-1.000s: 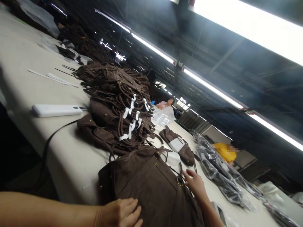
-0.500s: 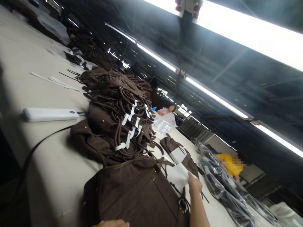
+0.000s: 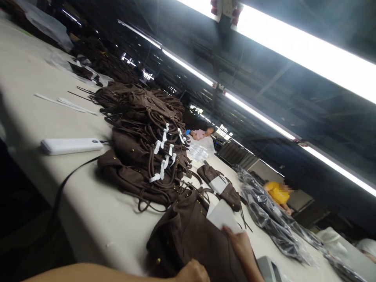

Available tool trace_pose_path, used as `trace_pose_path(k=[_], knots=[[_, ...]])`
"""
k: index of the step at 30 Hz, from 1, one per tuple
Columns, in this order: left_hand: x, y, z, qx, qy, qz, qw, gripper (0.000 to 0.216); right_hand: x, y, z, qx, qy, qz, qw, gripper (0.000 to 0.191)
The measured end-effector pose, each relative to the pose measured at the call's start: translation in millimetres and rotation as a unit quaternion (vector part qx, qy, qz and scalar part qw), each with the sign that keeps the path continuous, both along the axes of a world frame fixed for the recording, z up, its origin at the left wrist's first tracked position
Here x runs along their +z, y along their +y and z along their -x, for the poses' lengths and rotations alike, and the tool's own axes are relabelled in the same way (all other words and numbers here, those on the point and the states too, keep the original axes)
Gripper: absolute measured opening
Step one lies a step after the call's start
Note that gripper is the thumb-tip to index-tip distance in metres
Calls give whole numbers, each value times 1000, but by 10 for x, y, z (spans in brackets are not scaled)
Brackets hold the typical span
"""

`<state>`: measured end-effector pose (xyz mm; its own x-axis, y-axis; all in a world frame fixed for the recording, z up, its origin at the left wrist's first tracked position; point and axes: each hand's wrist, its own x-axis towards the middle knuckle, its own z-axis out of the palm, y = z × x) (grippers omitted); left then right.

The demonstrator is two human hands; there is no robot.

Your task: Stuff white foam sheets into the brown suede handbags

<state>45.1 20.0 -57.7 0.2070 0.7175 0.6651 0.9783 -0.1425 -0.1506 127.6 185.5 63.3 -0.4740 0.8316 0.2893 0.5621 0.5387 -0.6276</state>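
Note:
A dark brown soft bag (image 3: 188, 231) lies in front of me near the table's front edge, its left side slumped. My left hand (image 3: 194, 271) is closed in a fist on the bag's near part, its arm reaching in from the lower left. On the bag's right side, my right hand (image 3: 239, 243) has its fingers closed at the lower edge of a white sheet (image 3: 225, 215). The fingers' undersides are hidden. A smaller brown bag (image 3: 232, 197) with a pale band (image 3: 219, 184) lies just beyond.
A heap of brown bags (image 3: 141, 105), some handles wrapped in white strips (image 3: 161, 170), rises behind. On the left lie a white oblong device (image 3: 73, 145) with a dark cable and white strips (image 3: 70, 105). Clear plastic-wrapped dark goods (image 3: 267, 215) line the right. A person in yellow (image 3: 277, 192) is beyond.
The front bag has shifted right and turned, away from the heap. My left hand has moved right and closed on it. My right hand has come slightly lower. A grey object now shows at lower right.

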Motion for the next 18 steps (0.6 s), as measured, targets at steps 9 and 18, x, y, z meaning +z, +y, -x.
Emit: trace_pose_path(k=[9,18], knots=[[113,-631,166,-34,70,1,997,29,-904,-1007,-359,57,-75,-126,988,48],[212,-818,406,-35,178,-50,982,40,-670,-1191,110,-33,-22,-113,993,45]])
